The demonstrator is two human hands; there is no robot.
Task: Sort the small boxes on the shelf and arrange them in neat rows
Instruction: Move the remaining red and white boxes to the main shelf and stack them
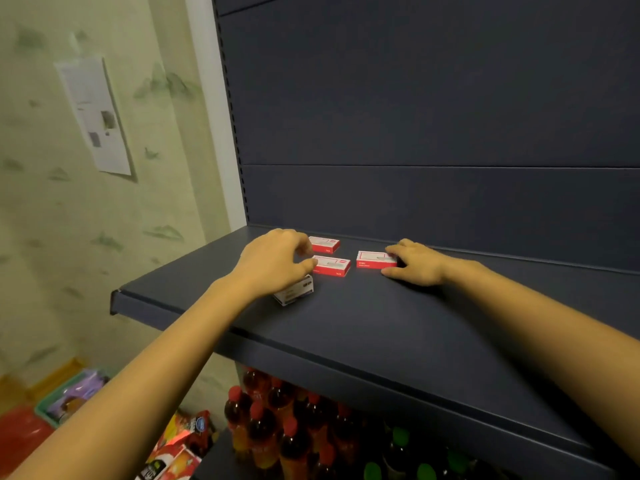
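Observation:
Three small red-and-white boxes lie flat near the back of a dark blue shelf [398,323]. The rear box [325,244] and the middle box [333,265] form a short column; my left hand [273,263] rests over their left ends, fingertips touching both. A third red box [374,259] lies to the right, with my right hand [415,263] gripping its right end between thumb and fingers. A white box [296,292] sits partly hidden under my left palm, closer to the shelf's front.
The shelf's dark back panel [433,116] rises behind the boxes. Below the shelf stand several red-capped drink bottles [277,424]. Left of the unit is a pale green wall with a paper sheet [95,116], and a green basket [69,396] on the floor.

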